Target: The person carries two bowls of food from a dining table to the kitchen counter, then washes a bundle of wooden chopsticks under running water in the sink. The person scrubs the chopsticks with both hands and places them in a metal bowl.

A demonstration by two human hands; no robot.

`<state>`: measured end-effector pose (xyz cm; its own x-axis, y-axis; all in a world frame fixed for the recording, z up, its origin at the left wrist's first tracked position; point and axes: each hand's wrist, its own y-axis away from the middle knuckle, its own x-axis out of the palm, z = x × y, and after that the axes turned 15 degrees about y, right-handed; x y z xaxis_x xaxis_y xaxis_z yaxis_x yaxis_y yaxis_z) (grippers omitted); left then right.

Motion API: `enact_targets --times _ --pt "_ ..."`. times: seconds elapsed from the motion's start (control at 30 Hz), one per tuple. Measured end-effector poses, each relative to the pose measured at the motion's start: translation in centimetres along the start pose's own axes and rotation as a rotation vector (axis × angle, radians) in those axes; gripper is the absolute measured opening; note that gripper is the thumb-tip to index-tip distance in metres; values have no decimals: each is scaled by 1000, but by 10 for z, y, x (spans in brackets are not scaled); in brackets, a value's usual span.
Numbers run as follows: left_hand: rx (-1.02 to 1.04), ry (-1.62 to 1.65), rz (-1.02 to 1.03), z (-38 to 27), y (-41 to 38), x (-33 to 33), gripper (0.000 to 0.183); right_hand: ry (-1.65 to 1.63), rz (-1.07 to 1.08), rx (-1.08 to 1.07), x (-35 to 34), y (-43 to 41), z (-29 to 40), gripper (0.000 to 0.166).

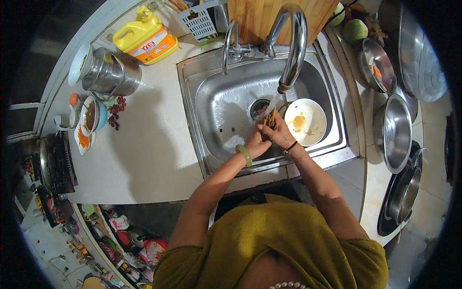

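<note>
My left hand (257, 145), with a green bangle at its wrist, and my right hand (280, 132), with a thin dark bracelet, meet over the stainless steel sink (220, 101). Between them is a bundle of thin brown sticks (269, 120), which look like wooden chopsticks. Both hands grip the bundle, and the fingers hide much of it. Water (275, 102) runs onto it from the curved chrome faucet (299, 47). To the right of my right hand, a white bowl (313, 108) with yellowish residue rests in the basin. The drain (260, 107) lies just beyond the hands.
A small faucet (236, 50) and a wooden cutting board (249, 21) stand behind the sink. On the left counter are a yellow detergent jug (148, 39), a metal pot (108, 70), grapes (116, 110) and food dishes. Metal basins (399, 133) line the right.
</note>
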<state>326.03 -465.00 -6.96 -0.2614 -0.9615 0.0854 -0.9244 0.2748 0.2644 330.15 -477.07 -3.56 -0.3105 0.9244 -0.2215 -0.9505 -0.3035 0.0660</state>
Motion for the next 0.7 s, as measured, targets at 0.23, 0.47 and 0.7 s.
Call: enact_targets --times 0.23,0.47,0.7 --pt "230 513 -248 -57 -13 -4 51 -69 207 106 -8 1 13 42" --pt "124 632 -555 -46 -26 -1 37 -333 107 34 3 -7 40 43" --pt "115 677 -638 -70 -38 19 28 -147 50 207 3 -20 59 43"
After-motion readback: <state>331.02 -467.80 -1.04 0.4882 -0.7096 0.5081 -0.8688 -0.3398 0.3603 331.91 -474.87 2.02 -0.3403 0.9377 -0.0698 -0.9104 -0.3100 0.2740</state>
